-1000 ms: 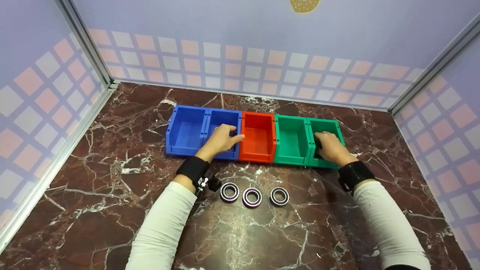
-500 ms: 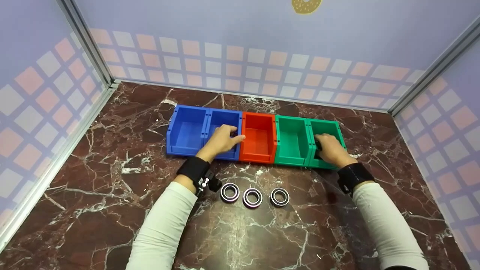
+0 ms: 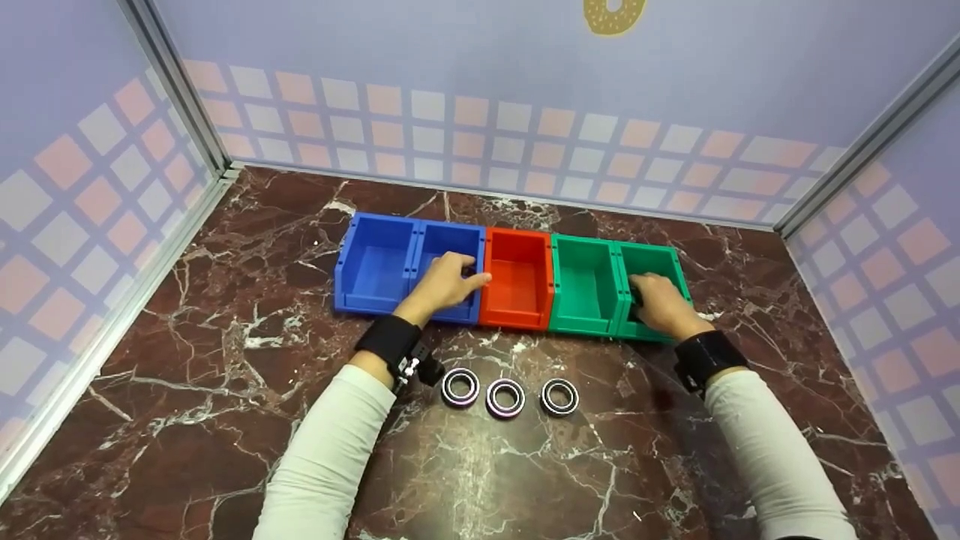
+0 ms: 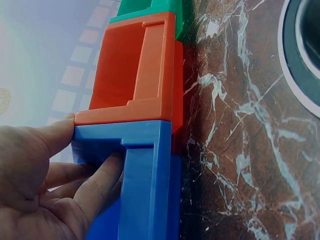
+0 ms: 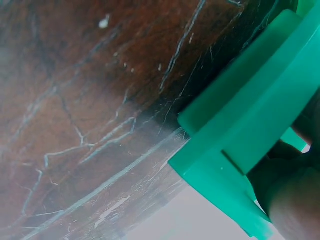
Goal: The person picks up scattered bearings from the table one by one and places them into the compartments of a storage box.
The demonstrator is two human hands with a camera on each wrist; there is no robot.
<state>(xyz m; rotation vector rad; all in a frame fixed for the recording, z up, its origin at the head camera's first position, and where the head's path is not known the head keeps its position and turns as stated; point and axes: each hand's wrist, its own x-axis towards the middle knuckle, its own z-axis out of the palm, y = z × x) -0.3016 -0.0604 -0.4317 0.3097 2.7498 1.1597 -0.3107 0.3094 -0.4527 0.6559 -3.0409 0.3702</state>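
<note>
Five bins stand joined in a row: a left blue bin (image 3: 375,262), a second blue bin (image 3: 454,236), a red bin (image 3: 516,285), a green bin (image 3: 583,285) and a right green bin (image 3: 649,259). My left hand (image 3: 442,283) reaches into the second blue bin; in the left wrist view its thumb and fingers (image 4: 102,182) pinch the wall beside the red bin. Inside the right green bin is my right hand (image 3: 661,301), fingers bent near its left wall. Its fingertips are hidden, and I cannot tell whether they grip anything.
Three ring-shaped bearings, a left one (image 3: 460,388), a middle one (image 3: 505,398) and a right one (image 3: 559,397), lie on the dark marbled table (image 3: 480,480) in front of the bins. Panel walls enclose the back (image 3: 495,60) and both sides.
</note>
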